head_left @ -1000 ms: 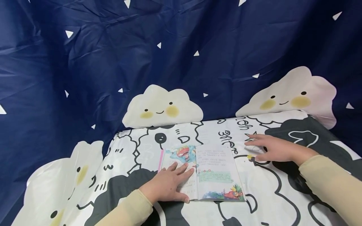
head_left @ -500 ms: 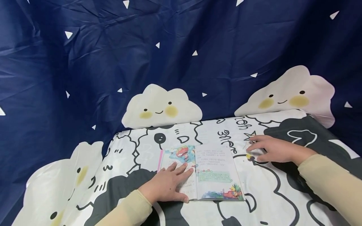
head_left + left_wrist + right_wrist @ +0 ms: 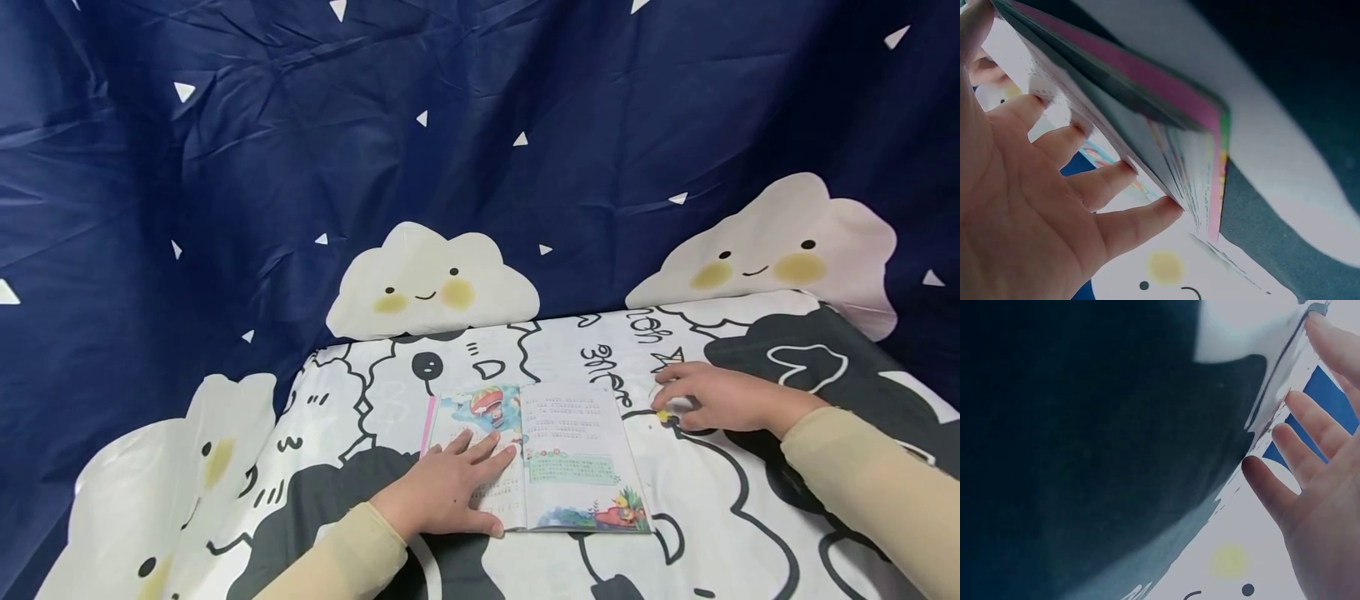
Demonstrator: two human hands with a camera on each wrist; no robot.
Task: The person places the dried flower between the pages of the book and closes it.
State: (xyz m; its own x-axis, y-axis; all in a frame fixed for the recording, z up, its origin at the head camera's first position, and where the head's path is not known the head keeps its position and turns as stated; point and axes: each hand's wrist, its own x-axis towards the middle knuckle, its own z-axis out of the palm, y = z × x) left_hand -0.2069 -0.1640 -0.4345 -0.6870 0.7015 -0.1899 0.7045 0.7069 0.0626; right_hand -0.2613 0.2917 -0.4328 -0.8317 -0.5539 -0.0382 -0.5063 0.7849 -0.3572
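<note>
Now I see my left hand (image 3: 442, 492) lying flat with straight fingers on the left page of the open book (image 3: 570, 454), which lies in the middle of the bench (image 3: 360, 417). My right hand (image 3: 712, 398) rests just right of the book, with fingers bent over a small yellow thing (image 3: 662, 415); if this grip holds it, I cannot tell.

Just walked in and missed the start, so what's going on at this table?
A person in beige sleeves sits at a table covered with a black-and-white cartoon cloth. The left hand lies flat on the left page of an open picture book, holding it open. The right hand rests on the cloth just right of the book, fingers bent down over a small pale item with a yellow bit; what it is cannot be made out.
</note>
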